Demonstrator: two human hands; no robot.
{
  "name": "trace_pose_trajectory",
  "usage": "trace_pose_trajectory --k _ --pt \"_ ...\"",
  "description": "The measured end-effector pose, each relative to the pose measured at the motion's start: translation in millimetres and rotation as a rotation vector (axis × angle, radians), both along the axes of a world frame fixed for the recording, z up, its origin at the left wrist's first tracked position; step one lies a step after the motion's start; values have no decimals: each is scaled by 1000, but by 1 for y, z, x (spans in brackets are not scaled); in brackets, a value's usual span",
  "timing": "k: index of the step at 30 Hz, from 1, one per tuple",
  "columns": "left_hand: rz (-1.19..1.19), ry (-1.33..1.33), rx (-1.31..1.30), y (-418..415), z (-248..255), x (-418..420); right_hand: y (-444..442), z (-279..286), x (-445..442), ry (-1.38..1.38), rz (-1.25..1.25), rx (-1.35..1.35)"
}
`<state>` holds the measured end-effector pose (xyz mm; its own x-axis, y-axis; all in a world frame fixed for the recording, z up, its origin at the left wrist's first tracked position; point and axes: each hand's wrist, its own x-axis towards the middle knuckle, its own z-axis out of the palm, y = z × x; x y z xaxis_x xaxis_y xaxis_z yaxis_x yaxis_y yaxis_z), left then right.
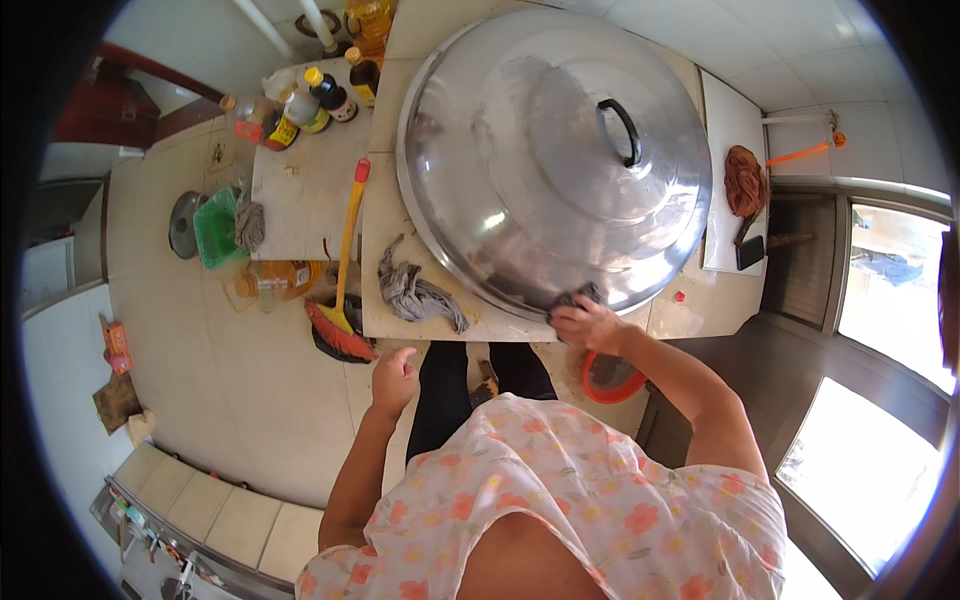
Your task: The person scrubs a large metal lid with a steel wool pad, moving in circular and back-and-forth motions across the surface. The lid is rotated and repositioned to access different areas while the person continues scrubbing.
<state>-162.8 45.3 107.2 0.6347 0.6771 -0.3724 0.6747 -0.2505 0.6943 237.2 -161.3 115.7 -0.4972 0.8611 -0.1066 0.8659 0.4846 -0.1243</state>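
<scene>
A large domed metal lid [517, 172] with a black handle [621, 133] covers much of the tiled counter [487, 322] before me. At its near rim, my right hand [585, 324] grips a dark, crumpled cloth [579, 296] and presses it to the metal. What lies beneath the lid is hidden. My left hand [395, 381] hangs in the air off the counter's front edge, fingers loosely curled, with nothing visible in it. Between that hand and the lid, a twisted grey rag [420, 291] lies on the counter.
Several bottles [330, 94] stand on a lower surface at left. A broom [346, 262] leans by the counter's left side. Below the right forearm is a red-rimmed basin [615, 379]. A brown cloth [745, 181] and a phone [750, 253] lie on a white board at right.
</scene>
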Motion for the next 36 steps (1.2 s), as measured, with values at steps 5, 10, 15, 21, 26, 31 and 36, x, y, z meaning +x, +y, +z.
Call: trace_pose_trajectory --k 5,10,15,21,26,31,36 --pt "-80 -66 120 -3 -5 9 62 29 19 116 -295 275" --pt "-162 -52 162 -7 -3 27 216 63 55 300 -733 411" --pt "-141 -34 71 -12 13 36 145 42 41 253 -815 406" --pt "-225 38 66 -32 13 46 -46 4 158 69 -1550 589" --pt "-280 144 37 -36 18 49 17 31 58 317 -1283 563" --pt "-280 140 63 -24 23 62 36 10 -43 172 -662 318" --pt "-232 159 51 -19 17 48 -60 -7 20 228 -1040 505"
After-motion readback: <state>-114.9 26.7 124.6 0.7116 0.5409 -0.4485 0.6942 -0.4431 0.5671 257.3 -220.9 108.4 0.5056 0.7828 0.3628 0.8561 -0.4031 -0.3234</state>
